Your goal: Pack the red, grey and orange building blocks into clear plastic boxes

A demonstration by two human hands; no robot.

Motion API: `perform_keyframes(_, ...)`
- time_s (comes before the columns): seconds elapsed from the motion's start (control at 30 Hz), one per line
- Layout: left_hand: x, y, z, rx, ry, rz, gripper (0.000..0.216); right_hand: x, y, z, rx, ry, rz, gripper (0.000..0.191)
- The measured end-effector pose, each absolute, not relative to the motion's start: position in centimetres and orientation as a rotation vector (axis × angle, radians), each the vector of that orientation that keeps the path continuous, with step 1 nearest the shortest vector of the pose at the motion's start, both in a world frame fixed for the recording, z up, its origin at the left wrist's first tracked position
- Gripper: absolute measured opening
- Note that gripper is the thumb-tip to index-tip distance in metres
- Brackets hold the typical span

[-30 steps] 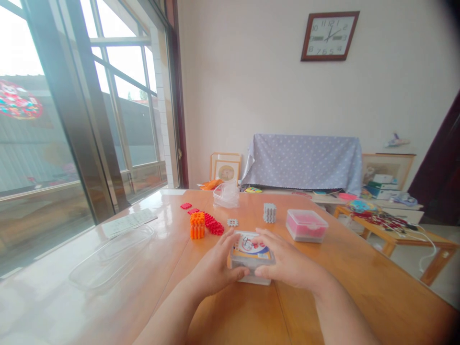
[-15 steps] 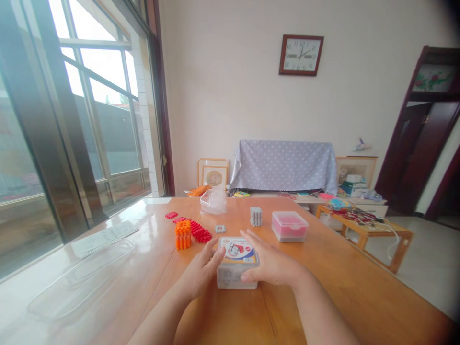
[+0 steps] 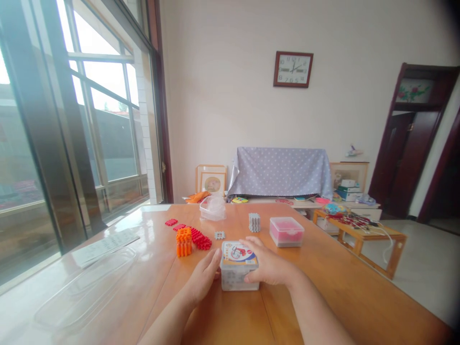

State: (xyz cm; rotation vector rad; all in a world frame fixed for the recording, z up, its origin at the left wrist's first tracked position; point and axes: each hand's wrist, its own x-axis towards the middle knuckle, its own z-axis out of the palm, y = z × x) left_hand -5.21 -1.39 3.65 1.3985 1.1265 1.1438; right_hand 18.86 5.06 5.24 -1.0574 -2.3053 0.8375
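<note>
Head view, lower centre of frame: left hand (image 3: 203,279) and right hand (image 3: 268,266) clasp opposite sides of clear lidded box (image 3: 239,266) on wooden table (image 3: 359,297); orange block stack (image 3: 183,241) just upper-left.

Orange block stack (image 3: 184,241), red pieces (image 3: 200,238), pink-filled box (image 3: 286,231), polka-dotted grey cloth (image 3: 281,170).

Both hands — left (image 3: 203,277), right (image 3: 268,266) — clasping labelled clear box (image 3: 239,271) on desk (image 3: 359,297); orange block stack (image 3: 184,241) near.
</note>
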Motion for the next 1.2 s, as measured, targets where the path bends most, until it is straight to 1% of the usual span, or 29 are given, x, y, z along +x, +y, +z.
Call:
perform_keyframes(0.27, -4.7, -1.4, 3.5, 1.372, 0.998, 1.138, 0.066, 20.1, 5.5, 6.0, -1.043, -2.246, 0.844, 0.104)
perform_keyframes(0.43, -4.2, -1.9, 4.0, 1.450, 0.984, 1.168, 0.063, 21.1, 5.6, 7.1, -1.046, -2.220, 0.845, 0.104)
perform_keyframes(0.67, -2.4, -1.7, 3.9, 1.326, 1.060, 1.245, 0.074, 25.2, 6.7, 9.3, -1.139, -2.179, 0.734, 0.099)
perform_keyframes(0.83, 0.2, 1.4, 5.9, 1.271, 0.993, 1.191, 0.073, 29.3, 8.6, 11.6, -1.187, -2.121, 0.595, 0.094)
perform_keyframes(0.97, 4.0, 5.4, 8.0, 1.259, 0.893, 1.153, 0.077, 31.5, 10.4, 12.8, -1.202, -2.062, 0.544, 0.093)
perform_keyframes(1.2, 10.3, 9.9, 9.3, 1.269, 0.820, 1.020, 0.088, 34.0, 14.2, 11.9, -1.195, -1.954, 0.548, 0.088)
